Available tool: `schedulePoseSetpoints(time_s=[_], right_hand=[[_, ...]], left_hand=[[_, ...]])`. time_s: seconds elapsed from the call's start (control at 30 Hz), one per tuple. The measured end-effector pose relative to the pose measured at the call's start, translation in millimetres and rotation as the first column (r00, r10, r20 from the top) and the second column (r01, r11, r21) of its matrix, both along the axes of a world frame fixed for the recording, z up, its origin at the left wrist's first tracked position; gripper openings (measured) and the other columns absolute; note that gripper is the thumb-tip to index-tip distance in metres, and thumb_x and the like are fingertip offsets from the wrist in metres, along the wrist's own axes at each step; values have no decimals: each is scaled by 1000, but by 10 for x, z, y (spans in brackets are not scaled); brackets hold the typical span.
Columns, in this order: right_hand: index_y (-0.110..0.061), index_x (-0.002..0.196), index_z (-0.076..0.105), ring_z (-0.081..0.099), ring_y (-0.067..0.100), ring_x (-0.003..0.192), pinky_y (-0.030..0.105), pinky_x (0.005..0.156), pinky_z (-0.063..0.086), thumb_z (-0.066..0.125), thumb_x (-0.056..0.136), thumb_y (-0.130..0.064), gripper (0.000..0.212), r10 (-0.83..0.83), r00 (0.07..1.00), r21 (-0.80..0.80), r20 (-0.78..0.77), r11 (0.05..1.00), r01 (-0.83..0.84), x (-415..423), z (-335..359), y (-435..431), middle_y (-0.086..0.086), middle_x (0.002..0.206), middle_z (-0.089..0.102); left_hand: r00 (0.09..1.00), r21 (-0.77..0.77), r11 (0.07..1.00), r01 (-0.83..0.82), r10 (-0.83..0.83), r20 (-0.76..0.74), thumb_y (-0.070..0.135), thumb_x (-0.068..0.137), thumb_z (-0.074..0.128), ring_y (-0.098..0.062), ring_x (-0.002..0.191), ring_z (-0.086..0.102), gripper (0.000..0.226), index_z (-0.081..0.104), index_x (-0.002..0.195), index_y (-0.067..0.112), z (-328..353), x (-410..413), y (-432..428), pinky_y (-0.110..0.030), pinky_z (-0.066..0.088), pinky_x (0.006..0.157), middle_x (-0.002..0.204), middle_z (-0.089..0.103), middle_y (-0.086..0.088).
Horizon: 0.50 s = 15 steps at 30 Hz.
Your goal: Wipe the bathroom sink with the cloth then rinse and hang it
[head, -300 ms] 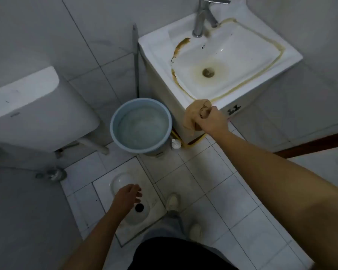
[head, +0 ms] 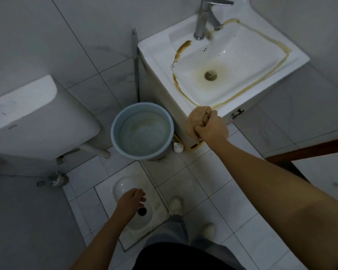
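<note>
A white bathroom sink [head: 293, 61] stands at the upper right, with brown stains around its basin rim and drain and a chrome tap [head: 203, 20] at the back. My right hand [head: 213, 129] is closed around a bunched tan cloth [head: 195, 119], held at the sink's near front corner. My left hand [head: 132, 199] hangs low over the floor with its fingers loosely apart and nothing in it.
A blue bucket [head: 113, 137] of water sits on the floor left of the sink cabinet, a small white bottle [head: 177, 147] beside it. A white cistern [head: 33, 121] is at the left. A squat toilet pan [head: 123, 187] lies under my left hand, my shoes [head: 175, 205] beside it.
My right hand with the cloth has risen slightly toward the sink's front edge. My left hand has barely moved.
</note>
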State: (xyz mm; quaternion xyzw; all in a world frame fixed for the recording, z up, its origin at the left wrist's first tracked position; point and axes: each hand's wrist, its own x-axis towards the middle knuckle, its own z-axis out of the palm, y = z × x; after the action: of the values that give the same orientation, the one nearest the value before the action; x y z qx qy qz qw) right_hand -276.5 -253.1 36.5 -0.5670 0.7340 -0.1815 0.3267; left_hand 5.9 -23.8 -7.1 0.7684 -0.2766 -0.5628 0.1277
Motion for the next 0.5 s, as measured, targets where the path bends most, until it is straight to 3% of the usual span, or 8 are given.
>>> schedulePoseSetpoints(time_s=[0.13, 0.27, 0.4, 0.5], right_hand=[[-6, 95, 56, 57, 22, 73, 36, 63, 48, 70, 83, -27, 27, -22, 1000, -37, 4, 999, 22, -116, 20, 137, 7, 81, 61], [-15, 89, 58, 53, 2, 65, 16, 56, 43, 76, 82, -22, 21, -98, 972, -16, 213, 994, 104, -526, 107, 749, -8, 74, 59], [-8, 86, 58, 53, 12, 64, 29, 60, 45, 78, 82, -20, 23, -286, 936, 156, 205, 954, 257, -1194, -11, 1912, -1, 71, 57], [-5, 83, 58, 54, 20, 64, 32, 61, 43, 79, 83, -22, 27, -504, 854, 319, 128, 836, 446, -1704, -149, 2930, 4, 69, 57]], left_hand=[[1000, 16, 1000, 2, -2, -9, 27, 106, 47, -20, 70, 67, 33, 69, 98, 4, 5, -32, -39, -25, 46, 59, 91, 74, -12], [998, 67, 996, 66, -67, 3, 28, 106, 46, -20, 68, 66, 33, 69, 94, 6, -32, -167, -59, -27, 47, 59, 86, 74, -10], [982, 116, 975, 188, -188, -12, 29, 106, 47, -22, 69, 65, 33, 68, 95, 5, -83, -497, -140, -27, 47, 56, 86, 72, -11], [945, 109, 939, 327, -326, -31, 28, 105, 48, -21, 67, 65, 33, 68, 92, 6, -68, -905, -216, -26, 46, 56, 84, 72, -11]])
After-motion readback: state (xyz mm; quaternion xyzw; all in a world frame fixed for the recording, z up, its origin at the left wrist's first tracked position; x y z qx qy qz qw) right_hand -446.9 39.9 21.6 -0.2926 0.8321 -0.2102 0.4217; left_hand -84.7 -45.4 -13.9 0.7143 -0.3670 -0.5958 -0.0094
